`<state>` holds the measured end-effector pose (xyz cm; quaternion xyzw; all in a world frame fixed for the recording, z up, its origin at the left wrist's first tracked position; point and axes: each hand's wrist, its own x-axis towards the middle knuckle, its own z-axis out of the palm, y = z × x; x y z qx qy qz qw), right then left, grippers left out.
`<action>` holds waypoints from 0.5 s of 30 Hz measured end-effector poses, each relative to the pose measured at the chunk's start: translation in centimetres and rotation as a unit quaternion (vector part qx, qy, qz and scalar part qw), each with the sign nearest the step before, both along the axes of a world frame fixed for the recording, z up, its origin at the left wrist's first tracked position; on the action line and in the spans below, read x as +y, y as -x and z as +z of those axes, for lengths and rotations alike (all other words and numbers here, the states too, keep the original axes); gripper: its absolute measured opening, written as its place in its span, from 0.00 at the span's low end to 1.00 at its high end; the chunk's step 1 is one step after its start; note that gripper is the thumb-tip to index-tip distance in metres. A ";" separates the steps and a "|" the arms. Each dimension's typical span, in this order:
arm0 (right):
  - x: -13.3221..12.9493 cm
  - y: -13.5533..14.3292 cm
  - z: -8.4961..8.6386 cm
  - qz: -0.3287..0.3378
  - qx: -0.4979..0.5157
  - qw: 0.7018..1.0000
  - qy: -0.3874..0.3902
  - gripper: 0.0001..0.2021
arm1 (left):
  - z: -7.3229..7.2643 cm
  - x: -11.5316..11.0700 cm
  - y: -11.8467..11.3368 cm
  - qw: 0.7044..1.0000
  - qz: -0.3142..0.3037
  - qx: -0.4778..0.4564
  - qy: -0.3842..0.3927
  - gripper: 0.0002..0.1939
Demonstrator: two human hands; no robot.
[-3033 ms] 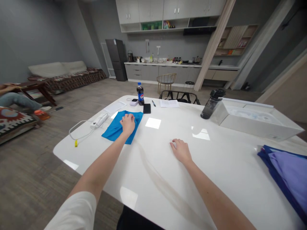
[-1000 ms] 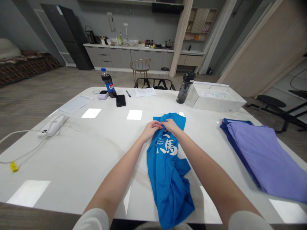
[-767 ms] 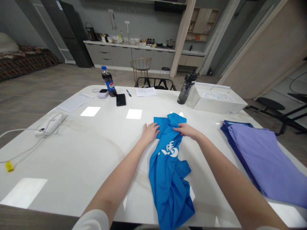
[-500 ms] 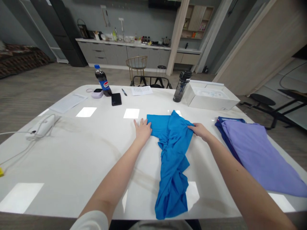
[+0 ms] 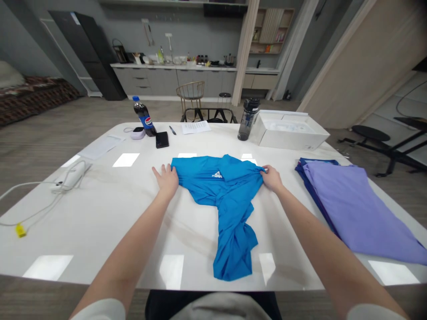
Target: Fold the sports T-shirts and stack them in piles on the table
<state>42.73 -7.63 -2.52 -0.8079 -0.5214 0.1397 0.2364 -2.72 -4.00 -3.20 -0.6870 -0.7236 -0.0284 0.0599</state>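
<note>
A blue garment (image 5: 233,191) with a small white logo lies on the white table, its upper part stretched sideways and its lower part bunched and wrinkled toward the near edge. My left hand (image 5: 167,181) is at its upper left corner, some fingers spread and the thumb side on the cloth. At the upper right corner my right hand (image 5: 271,178) pinches the fabric between thumb and fingers.
Folded purple cloth (image 5: 360,209) over dark blue cloth lies at the right. Behind stand a white box (image 5: 290,135), a dark bottle (image 5: 248,120) and a cola bottle (image 5: 145,118). A phone (image 5: 162,139) and a power strip (image 5: 71,178) are on the left.
My left hand has moved left with the garment's corner, widening the upper part and bringing the white logo into view. The garment's lower end has drawn away from the near edge.
</note>
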 end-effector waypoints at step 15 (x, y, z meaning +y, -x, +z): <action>0.4 16.4 1.6 0.247 -0.128 0.960 -0.007 0.13 | -1.7 -0.2 -4.5 0.983 -0.072 -0.160 0.048 0.30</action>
